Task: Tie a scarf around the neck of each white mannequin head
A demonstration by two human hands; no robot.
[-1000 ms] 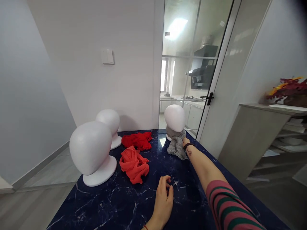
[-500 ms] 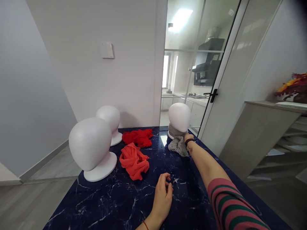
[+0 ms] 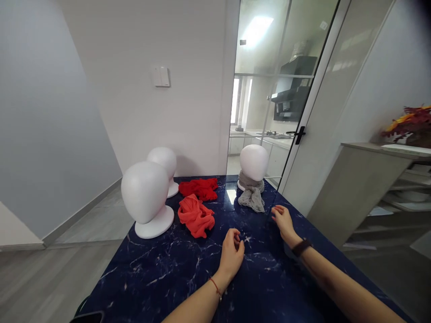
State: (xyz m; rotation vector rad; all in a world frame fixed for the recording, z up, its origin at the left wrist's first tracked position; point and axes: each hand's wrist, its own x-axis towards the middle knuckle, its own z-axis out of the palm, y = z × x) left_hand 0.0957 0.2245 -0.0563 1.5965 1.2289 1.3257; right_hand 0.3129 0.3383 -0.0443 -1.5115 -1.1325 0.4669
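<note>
At the far right of the table, a grey scarf point(image 3: 252, 199) is wrapped round the neck of a white mannequin head point(image 3: 254, 162), its ends lying in front. My right hand point(image 3: 283, 223) hovers to the right of and nearer than this scarf, holding nothing, with loosely bent fingers apart. My left hand point(image 3: 231, 255) rests by the middle of the table, fingers relaxed and slightly curled, with nothing in it. Nearest to it lies a crumpled coral scarf point(image 3: 196, 217). Behind that is a bunched red scarf point(image 3: 199, 188).
Two bare white mannequin heads, a nearer one point(image 3: 145, 192) and a farther one point(image 3: 164, 160), stand on the left of the dark blue marbled table point(image 3: 161, 273). A glass door point(image 3: 259, 98) is behind the table. To the right is a shelf unit point(image 3: 367, 179) with flowers point(image 3: 409, 123) on top.
My right hand has let go of the grey scarf and drawn back toward me. My left hand stays nearly in place. The view has shifted a little to the left.
</note>
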